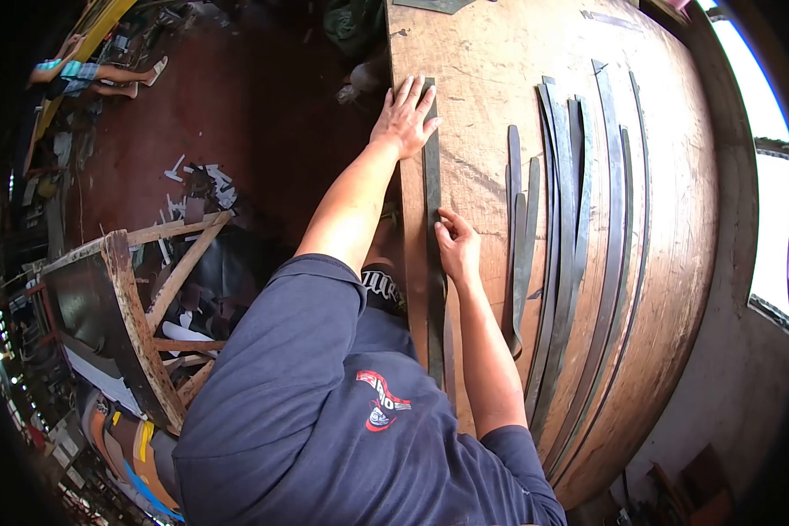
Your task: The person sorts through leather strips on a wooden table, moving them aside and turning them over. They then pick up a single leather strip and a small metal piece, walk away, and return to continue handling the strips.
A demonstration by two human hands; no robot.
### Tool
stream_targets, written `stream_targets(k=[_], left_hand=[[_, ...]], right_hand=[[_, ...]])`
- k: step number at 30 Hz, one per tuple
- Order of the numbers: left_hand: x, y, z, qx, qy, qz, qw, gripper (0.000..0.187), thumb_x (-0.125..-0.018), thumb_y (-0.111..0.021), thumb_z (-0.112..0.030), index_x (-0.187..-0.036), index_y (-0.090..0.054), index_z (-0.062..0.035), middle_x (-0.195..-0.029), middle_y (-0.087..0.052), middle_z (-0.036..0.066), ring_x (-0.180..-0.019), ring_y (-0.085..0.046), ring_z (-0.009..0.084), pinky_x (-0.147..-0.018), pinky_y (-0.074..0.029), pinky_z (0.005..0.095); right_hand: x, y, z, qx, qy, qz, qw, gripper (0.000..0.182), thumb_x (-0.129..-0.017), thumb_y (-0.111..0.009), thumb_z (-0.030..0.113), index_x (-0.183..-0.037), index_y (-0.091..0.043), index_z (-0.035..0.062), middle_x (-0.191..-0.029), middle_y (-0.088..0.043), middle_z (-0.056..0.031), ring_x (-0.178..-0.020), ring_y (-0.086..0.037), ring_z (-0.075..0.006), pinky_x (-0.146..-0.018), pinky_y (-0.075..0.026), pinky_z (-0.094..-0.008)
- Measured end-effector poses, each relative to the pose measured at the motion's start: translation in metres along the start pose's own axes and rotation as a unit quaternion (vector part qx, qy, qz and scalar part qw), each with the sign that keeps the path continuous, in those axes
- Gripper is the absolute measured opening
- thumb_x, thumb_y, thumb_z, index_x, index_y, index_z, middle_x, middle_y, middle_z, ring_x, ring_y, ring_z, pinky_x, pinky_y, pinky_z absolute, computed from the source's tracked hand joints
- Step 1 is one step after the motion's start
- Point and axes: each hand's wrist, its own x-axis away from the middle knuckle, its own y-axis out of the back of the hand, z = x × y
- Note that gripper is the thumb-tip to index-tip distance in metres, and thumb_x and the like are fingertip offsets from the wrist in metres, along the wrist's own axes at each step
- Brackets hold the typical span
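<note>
On a wooden worktop point(500, 88), the left hand point(405, 114) presses flat, open, on a dark strip point(432, 210); the right hand point(456, 250) pinches its edge. Cut strips point(579, 263) lie alongside.

A bundle of dark strips point(579, 245) lies on the worktop point(675, 219) at three o'clock. A wooden frame point(140, 307) stands at nine o'clock over the red floor point(263, 114), white scraps point(197, 180) scattered at ten o'clock. Another person's legs point(105, 77) show at eleven o'clock.
</note>
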Motion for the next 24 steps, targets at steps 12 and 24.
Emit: stream_targets(k=[12,24], left_hand=[[0.0,0.0,-0.001,0.017,0.006,0.013,1.0,0.064,-0.097,-0.043,-0.047,-0.149,-0.031,-0.0101,-0.16,-0.013,0.014,-0.147,-0.011,0.03,-0.118,-0.013,0.0513],[0.076,0.02,-0.031,0.045,-0.257,0.067,0.963,0.069,-0.092,-0.051,-0.044,-0.144,-0.036,-0.0015,-0.156,-0.023,0.018,-0.146,-0.016,0.0367,-0.112,-0.013,0.0656]], right_hand=[[0.003,-0.002,0.01,0.018,-0.021,-0.009,1.0,0.027,-0.088,-0.065,0.009,-0.115,-0.067,0.0037,-0.075,-0.062,-0.0011,-0.067,-0.051,-0.0062,-0.061,-0.044,-0.023],[0.007,-0.007,0.025,0.014,-0.06,-0.048,0.997,0.026,-0.086,-0.063,0.009,-0.111,-0.068,0.0035,-0.068,-0.06,-0.0029,-0.062,-0.05,-0.0067,-0.059,-0.043,-0.0239]])
